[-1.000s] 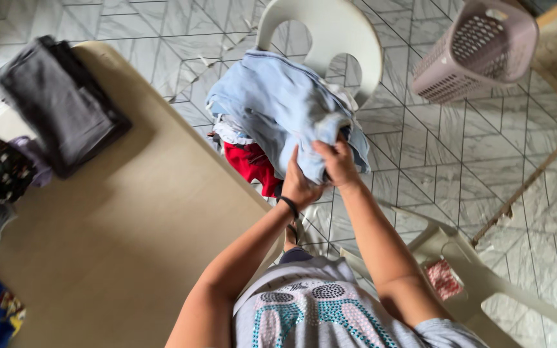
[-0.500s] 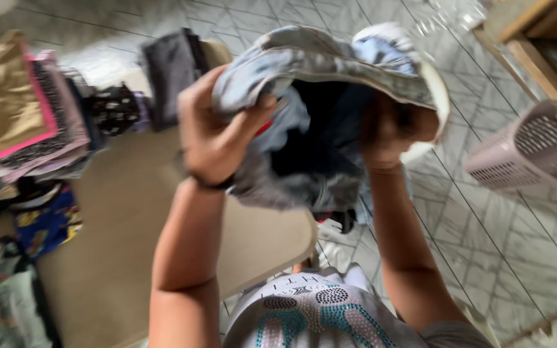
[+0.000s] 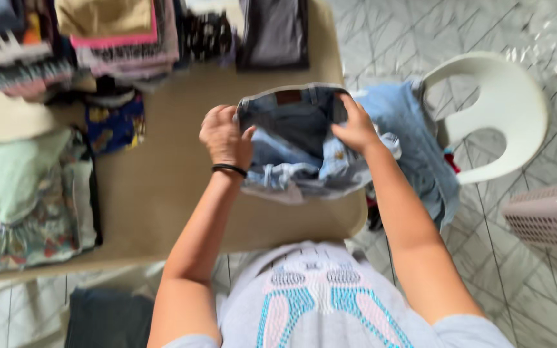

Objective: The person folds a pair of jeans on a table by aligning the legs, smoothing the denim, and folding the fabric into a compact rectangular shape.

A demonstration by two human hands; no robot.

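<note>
Denim shorts (image 3: 298, 138), pale blue with a brown waist patch, are held over the near right part of the tan desk (image 3: 162, 193). Left hand (image 3: 225, 136) pinches the waistband at its left corner; right hand (image 3: 354, 125) pinches the right corner, fingers curled over the edge. Waistband is stretched flat between the 2 hands; the legs bunch below, touching the desk.

Step in hand, as judged: spreading the garment flat before folding. Next move calls for lowering the waistband onto bare desk and smoothing the crumpled legs, keeping both corners level.

Nearby: folded clothes stacks (image 3: 117, 38) along the far edge, a green floral garment (image 3: 27, 193) at left, more denim (image 3: 414, 135) on a white plastic chair (image 3: 510, 109), a pink laundry basket (image 3: 549, 216) on the tiled floor.
</note>
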